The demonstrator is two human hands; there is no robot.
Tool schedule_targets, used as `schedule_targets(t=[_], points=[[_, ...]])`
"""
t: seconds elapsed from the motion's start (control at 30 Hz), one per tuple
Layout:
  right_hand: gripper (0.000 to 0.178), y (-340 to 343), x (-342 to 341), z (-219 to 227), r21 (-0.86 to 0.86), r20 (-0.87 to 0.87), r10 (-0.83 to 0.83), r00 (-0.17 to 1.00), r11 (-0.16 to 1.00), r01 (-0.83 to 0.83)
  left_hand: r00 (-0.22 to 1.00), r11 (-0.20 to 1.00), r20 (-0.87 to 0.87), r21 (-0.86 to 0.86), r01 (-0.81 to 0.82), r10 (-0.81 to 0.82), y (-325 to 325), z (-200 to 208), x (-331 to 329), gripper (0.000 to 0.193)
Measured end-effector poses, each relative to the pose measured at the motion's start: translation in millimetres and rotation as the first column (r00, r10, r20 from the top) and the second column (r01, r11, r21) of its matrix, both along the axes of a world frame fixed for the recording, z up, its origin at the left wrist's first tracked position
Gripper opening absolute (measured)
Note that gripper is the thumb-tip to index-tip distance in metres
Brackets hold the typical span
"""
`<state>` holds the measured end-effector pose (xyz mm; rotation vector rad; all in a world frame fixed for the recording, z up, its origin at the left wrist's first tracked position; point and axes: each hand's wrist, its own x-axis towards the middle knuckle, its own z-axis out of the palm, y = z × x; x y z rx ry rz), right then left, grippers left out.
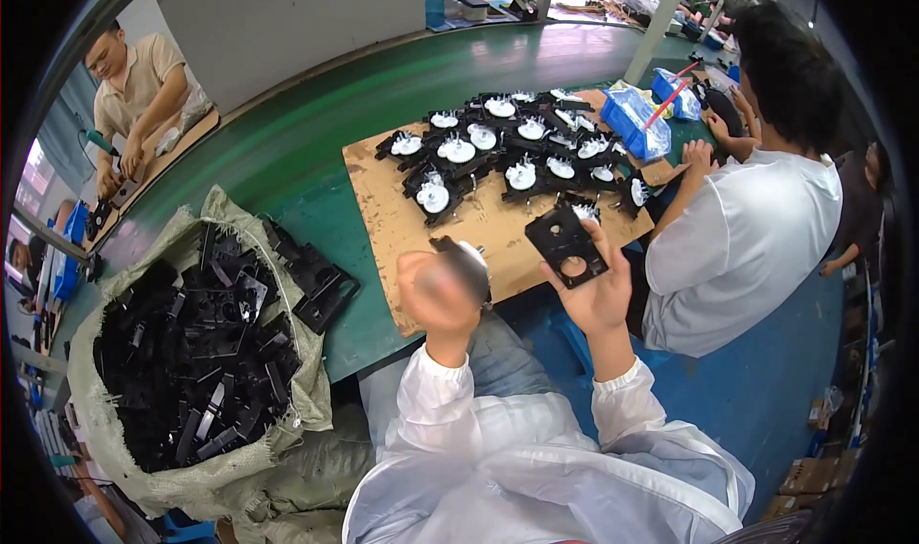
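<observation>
My right hand (601, 295) is closed on a black plastic plate (560, 249), held tilted above the near right part of the cardboard. A large round hole and smaller openings pass through the plate. My left hand (431, 295) is lifted over the cardboard's near edge. Its fingers are curled round a black part with a white piece on it (472, 255), though a blurred patch covers much of that part and some fingers. Beyond both hands, several black assemblies with white gears (458, 150) lie close together on the cardboard sheet (378, 223).
An open woven sack (105, 391) full of black plastic parts stands at the left. More black plates (325, 290) lie beside it on the green table (359, 338). Blue bins (637, 123) are at the far right. A co-worker in white (737, 238) sits close on my right.
</observation>
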<state>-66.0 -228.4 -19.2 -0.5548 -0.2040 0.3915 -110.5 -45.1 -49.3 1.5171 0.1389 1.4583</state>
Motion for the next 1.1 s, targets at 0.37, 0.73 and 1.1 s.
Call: schedule_targets(t=[0.37,0.73,1.1], points=[[0.052,98.1,-34.7,-3.0,-0.437,0.608,0.118,0.785,0.875,0.207,0.986,0.694,0.129,-0.701,0.165,-0.103,31.4,33.3,-23.7,0.021],[0.051,120.3,-41.4,-3.0,-0.481,0.760,0.216,0.613,0.821,0.307,0.985,0.708,0.129,-0.685,0.172,-0.115,40.7,27.5,-32.3,0.021],[0.051,124.0,-44.6,2.6,-0.490,0.791,0.240,0.562,0.799,0.348,0.984,0.712,0.138,-0.680,0.179,-0.116,41.9,26.7,-30.5,0.021]])
